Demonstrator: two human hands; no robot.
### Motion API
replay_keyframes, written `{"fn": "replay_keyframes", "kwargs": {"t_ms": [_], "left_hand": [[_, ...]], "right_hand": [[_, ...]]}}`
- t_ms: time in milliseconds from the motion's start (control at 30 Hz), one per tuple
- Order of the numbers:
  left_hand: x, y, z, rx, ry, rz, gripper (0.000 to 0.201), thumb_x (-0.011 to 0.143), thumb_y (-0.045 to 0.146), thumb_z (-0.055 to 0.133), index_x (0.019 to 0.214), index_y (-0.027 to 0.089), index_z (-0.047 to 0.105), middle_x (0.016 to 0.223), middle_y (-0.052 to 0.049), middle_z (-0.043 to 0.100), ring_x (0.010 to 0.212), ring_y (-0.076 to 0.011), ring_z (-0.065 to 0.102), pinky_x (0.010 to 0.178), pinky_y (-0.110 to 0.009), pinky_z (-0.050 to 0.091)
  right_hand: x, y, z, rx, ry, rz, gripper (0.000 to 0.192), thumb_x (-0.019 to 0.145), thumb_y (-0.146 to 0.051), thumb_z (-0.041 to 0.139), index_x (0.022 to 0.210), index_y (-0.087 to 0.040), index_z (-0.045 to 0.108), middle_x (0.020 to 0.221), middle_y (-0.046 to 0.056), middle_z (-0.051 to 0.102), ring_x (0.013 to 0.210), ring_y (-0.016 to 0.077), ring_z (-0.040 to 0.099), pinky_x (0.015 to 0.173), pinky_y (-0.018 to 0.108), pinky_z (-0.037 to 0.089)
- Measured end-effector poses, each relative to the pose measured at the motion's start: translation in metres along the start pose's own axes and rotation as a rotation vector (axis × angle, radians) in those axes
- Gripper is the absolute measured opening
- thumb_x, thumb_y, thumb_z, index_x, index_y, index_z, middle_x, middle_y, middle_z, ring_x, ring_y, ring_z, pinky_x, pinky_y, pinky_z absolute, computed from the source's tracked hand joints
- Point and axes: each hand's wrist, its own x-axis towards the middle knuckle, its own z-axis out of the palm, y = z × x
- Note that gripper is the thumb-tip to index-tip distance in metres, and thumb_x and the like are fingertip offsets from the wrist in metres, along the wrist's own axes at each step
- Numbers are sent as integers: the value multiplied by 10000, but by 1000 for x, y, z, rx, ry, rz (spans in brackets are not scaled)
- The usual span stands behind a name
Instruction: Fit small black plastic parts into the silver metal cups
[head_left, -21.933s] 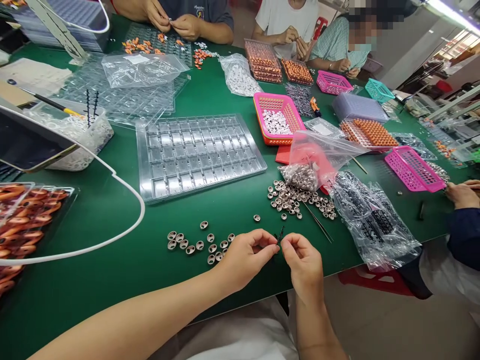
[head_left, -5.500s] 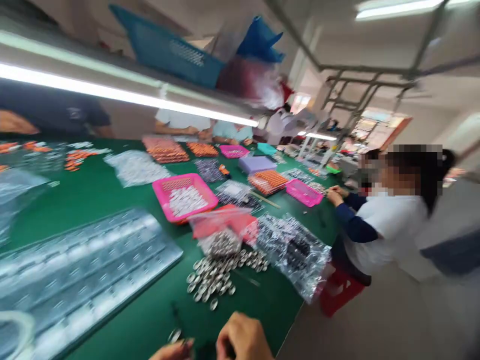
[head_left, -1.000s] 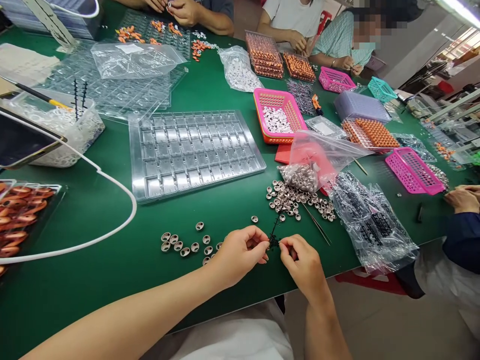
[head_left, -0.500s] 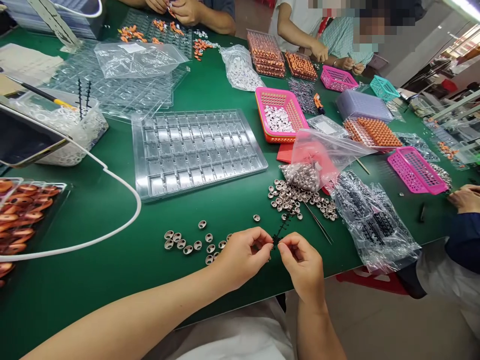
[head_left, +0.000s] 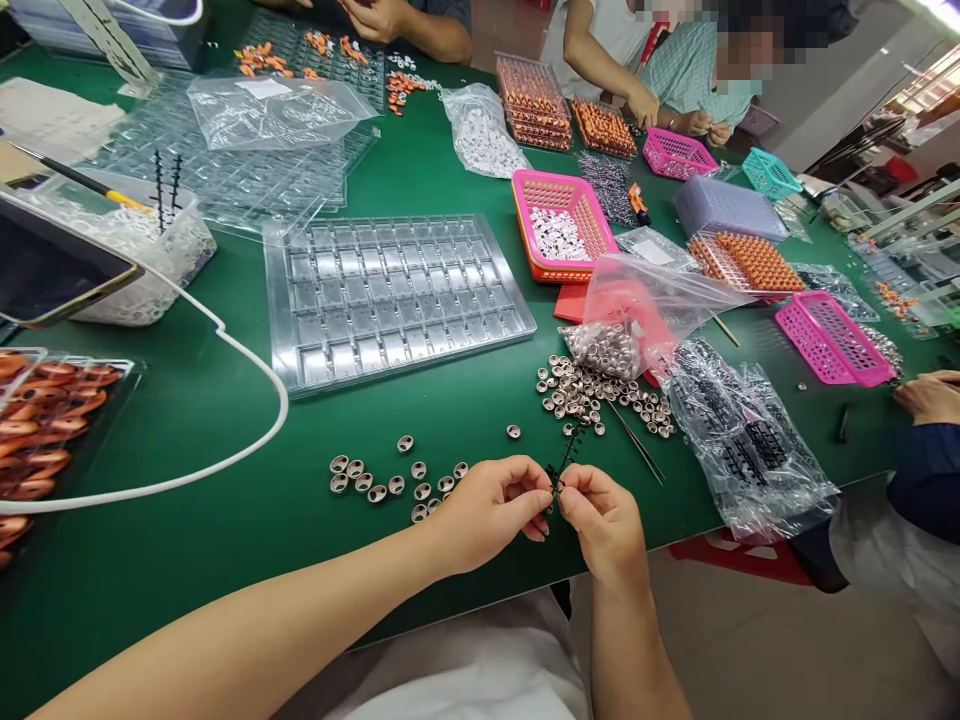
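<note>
Both hands meet over the front edge of the green table. Between their fingertips is a thin black plastic sprue [head_left: 572, 446] with small side stubs, pointing up and away. My left hand [head_left: 499, 510] pinches its near end from the left. From the right, my right hand [head_left: 604, 520] pinches at the same spot; the exact contact is covered by fingers. Left of my left hand lie several small silver metal cups [head_left: 376, 494]. Beyond the hands is a larger heap of such cups [head_left: 570, 385], with tweezers [head_left: 637, 444] beside it.
A clear compartment tray [head_left: 397, 300] lies ahead. At right are a bag of black sprues [head_left: 742, 440] and a bag of silver cups [head_left: 607, 345]. A pink basket [head_left: 562, 185] holds white pieces. A white cable [head_left: 281, 400] curves at left. Co-workers sit opposite and at right.
The fingers of my left hand have shifted slightly, its lower fingers now extending further below the pinch. The black sprue stands slightly further right and tilts more. The rest looks the same.
</note>
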Motion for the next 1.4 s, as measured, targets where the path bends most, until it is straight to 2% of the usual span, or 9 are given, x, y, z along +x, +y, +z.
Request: {"fn": "replay_keyframes", "kwargs": {"t_ms": [200, 333, 433, 567, 667, 800, 1033, 1233, 1400], "left_hand": [[4, 1, -3, -186, -97, -124, 332, 690, 391, 759, 775, 131, 571, 656, -1, 600, 592, -146, 645, 595, -288, 548], [4, 0, -3, -195, -85, -122, 336, 686, 390, 768, 770, 132, 570, 651, -2, 606, 587, -142, 649, 592, -282, 551], [5, -2, -4, -153, -9, -95, 295, 714, 366, 742, 770, 136, 566, 652, 0, 606, 594, -141, 648, 608, -290, 560], [6, -4, -5, -32, 128, -25, 214, 765, 324, 680, 781, 149, 558, 668, 8, 597, 622, -140, 646, 624, -288, 567], [5, -4, -5, 64, 162, 13, 168, 798, 313, 635, 795, 161, 563, 686, 1, 609, 638, -148, 653, 630, -288, 572], [3, -3, -4, 160, 180, 16, 142, 804, 310, 612, 781, 175, 573, 691, -9, 626, 651, -162, 661, 637, -290, 575], [3, -5, -4, 222, 182, 42, 133, 811, 314, 588, 793, 182, 584, 703, -15, 639, 668, -173, 664, 637, -290, 567], [1, -9, -2, 411, 185, 140, 135, 848, 302, 541, 795, 193, 602, 705, -15, 649, 651, -166, 648, 611, -262, 516], [-2, -6, -1, 533, 176, 162, 139, 855, 283, 529, 798, 190, 614, 735, -30, 666, 650, -168, 642, 591, -252, 488]], "right_hand": [[1, 2, 2, 200, -80, 97, 219, 770, -371, 703, 754, -176, 604, 634, -29, 471, 509, 83, 343, 484, 223, 292], [1, -1, 2, 165, -100, 65, 267, 780, -423, 683, 734, -177, 589, 653, -22, 463, 503, 85, 333, 473, 234, 284], [0, -8, -3, -61, -35, -28, 215, 842, -375, 634, 750, -185, 593, 682, -16, 477, 539, 101, 382, 483, 237, 299], [1, -16, -12, -552, 62, -192, 130, 896, -254, 560, 784, -199, 595, 729, -8, 524, 587, 117, 448, 528, 247, 348], [4, -15, -15, -817, 20, -318, 133, 907, -202, 518, 791, -201, 584, 734, -4, 537, 579, 121, 445, 561, 265, 361], [5, -9, -16, -953, -13, -370, 133, 917, -179, 486, 833, -204, 587, 761, 10, 560, 626, 137, 483, 597, 277, 376], [0, -9, -14, -885, 44, -373, 129, 908, -187, 500, 892, -208, 626, 768, 15, 572, 597, 137, 477, 584, 282, 395], [-6, -18, -3, -514, 115, -215, 70, 900, -264, 569, 902, -218, 621, 826, 15, 583, 671, 142, 536, 562, 246, 421], [-6, -18, 6, -391, 126, -166, 117, 893, -282, 584, 805, -206, 599, 724, -17, 525, 597, 116, 472, 519, 228, 373]]}}
